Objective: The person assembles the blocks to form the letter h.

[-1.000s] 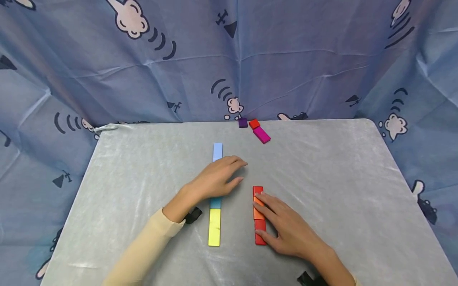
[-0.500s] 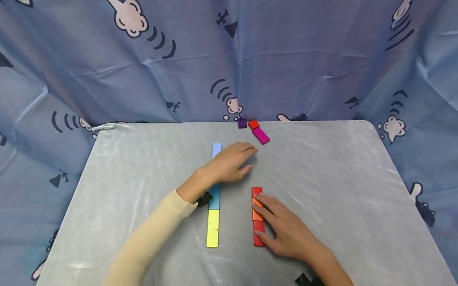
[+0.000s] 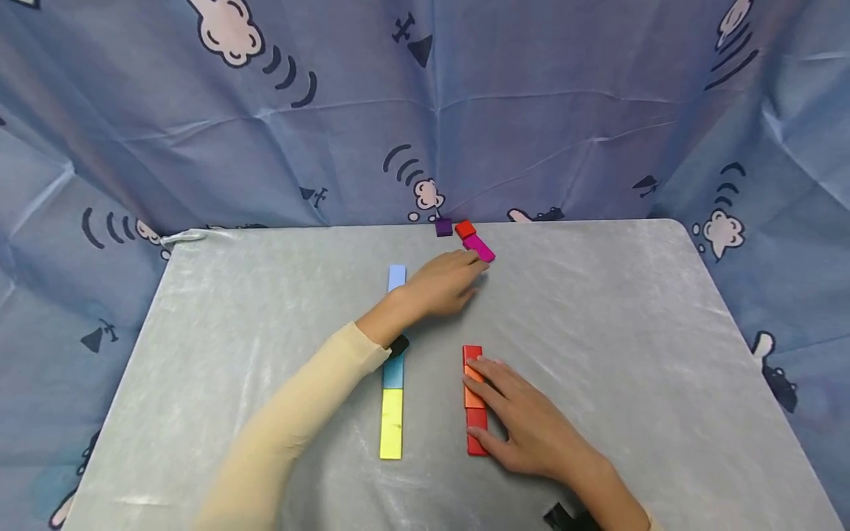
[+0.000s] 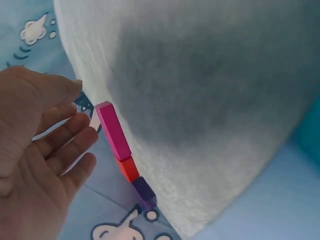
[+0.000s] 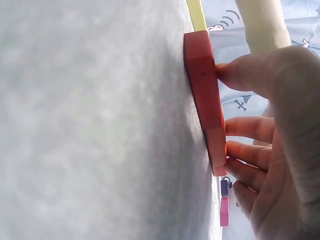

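My left hand [image 3: 441, 284] reaches over the far part of the table, fingers loosely bent, its fingertips close to a magenta block [image 3: 483, 251]. The left wrist view shows a gap between that hand [image 4: 45, 130] and the block. Beyond the magenta block lie a small red block [image 3: 465, 229] and a dark purple block [image 3: 443, 227]. My right hand [image 3: 524, 424] rests its fingertips and thumb on a straight row: a red block [image 3: 472, 353], an orange block [image 3: 474, 400] and another red block [image 3: 477, 447]. The right wrist view shows these fingers fairly straight.
Left of the red-orange row runs a second row, with a light blue block [image 3: 397, 275], a teal block [image 3: 393, 375] and a yellow block [image 3: 391, 424]; the left forearm covers its middle. A grey cloth covers the table [image 3: 631, 317]. A blue printed curtain [image 3: 564, 110] hangs behind.
My left hand has moved away from me and to the right, from above the blue row to beside the magenta block. The right hand stays on the red-orange row.
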The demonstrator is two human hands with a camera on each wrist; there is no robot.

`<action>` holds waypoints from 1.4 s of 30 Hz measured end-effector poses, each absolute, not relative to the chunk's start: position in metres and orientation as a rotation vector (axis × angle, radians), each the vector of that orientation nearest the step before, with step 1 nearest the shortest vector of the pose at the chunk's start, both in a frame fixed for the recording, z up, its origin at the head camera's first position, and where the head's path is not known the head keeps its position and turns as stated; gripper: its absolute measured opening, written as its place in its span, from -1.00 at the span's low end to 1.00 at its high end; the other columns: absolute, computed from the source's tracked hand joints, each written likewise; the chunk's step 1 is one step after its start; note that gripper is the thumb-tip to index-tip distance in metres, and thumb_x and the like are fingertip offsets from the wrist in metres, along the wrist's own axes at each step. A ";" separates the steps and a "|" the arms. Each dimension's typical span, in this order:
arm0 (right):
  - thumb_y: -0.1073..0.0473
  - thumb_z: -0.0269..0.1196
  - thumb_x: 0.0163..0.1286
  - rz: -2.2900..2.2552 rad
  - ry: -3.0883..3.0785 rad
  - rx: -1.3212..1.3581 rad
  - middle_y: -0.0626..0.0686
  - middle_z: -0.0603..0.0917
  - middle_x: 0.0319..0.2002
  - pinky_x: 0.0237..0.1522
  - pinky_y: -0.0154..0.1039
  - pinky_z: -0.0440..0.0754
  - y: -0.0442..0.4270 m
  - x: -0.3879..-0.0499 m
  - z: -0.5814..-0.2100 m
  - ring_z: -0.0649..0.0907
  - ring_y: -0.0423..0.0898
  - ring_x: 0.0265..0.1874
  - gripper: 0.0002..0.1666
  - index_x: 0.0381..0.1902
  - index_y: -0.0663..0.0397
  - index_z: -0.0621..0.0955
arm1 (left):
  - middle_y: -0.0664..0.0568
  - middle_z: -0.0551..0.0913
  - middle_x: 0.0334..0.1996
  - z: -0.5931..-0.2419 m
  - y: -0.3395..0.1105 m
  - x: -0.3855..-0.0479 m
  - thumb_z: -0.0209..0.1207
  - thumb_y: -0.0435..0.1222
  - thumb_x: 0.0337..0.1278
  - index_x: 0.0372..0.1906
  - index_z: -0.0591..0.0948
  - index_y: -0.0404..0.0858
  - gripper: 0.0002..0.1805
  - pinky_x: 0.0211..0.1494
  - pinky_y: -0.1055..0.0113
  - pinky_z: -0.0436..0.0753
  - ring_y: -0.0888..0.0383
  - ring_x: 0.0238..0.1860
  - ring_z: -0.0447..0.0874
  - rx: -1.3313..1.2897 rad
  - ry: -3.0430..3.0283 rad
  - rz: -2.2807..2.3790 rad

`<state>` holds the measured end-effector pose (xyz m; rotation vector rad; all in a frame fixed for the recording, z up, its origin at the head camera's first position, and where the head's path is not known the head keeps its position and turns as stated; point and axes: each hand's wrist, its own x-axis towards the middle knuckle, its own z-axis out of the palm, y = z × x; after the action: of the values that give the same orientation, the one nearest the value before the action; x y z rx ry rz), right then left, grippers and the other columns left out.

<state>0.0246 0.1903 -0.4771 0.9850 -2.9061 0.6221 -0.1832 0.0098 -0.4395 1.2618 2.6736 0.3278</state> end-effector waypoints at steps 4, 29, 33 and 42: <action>-0.14 0.45 0.36 0.639 -2.914 0.987 0.09 0.45 0.54 0.71 -0.52 -0.20 0.189 0.024 -0.477 0.47 0.00 0.51 -0.16 0.50 0.06 0.52 | -0.10 0.58 0.40 -0.436 0.018 -0.193 0.08 -0.31 0.58 0.49 0.49 -0.27 -0.52 0.64 0.13 0.47 -0.01 0.45 0.55 1.315 2.678 0.281; -0.12 0.46 0.34 0.647 -2.848 1.013 0.10 0.47 0.52 0.74 -0.45 -0.13 0.190 0.026 -0.478 0.49 -0.01 0.48 -0.16 0.48 0.09 0.52 | -0.06 0.61 0.25 -0.447 0.041 -0.227 0.13 -0.43 0.49 0.35 0.59 -0.20 -0.58 0.64 0.12 0.41 -0.02 0.32 0.60 1.377 2.712 -0.077; -0.12 0.46 0.33 0.645 -2.849 1.007 0.10 0.48 0.51 0.74 -0.46 -0.13 0.189 0.026 -0.479 0.50 -0.01 0.47 -0.16 0.48 0.08 0.53 | -0.05 0.64 0.21 -0.445 0.041 -0.228 0.14 -0.39 0.51 0.33 0.62 -0.16 -0.61 0.60 0.12 0.47 0.00 0.30 0.60 1.345 2.711 -0.067; -0.12 0.45 0.34 0.648 -2.858 0.997 0.09 0.47 0.51 0.74 -0.46 -0.14 0.189 0.024 -0.478 0.50 -0.01 0.47 -0.17 0.47 0.09 0.53 | -0.08 0.63 0.22 -0.444 0.036 -0.227 0.10 -0.40 0.54 0.31 0.63 -0.18 -0.63 0.55 0.15 0.54 0.01 0.33 0.58 1.293 2.703 -0.052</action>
<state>0.0238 0.1895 -0.4784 0.9971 -2.8577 0.6477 -0.2269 0.0363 -0.4442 1.2930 2.7026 -0.0519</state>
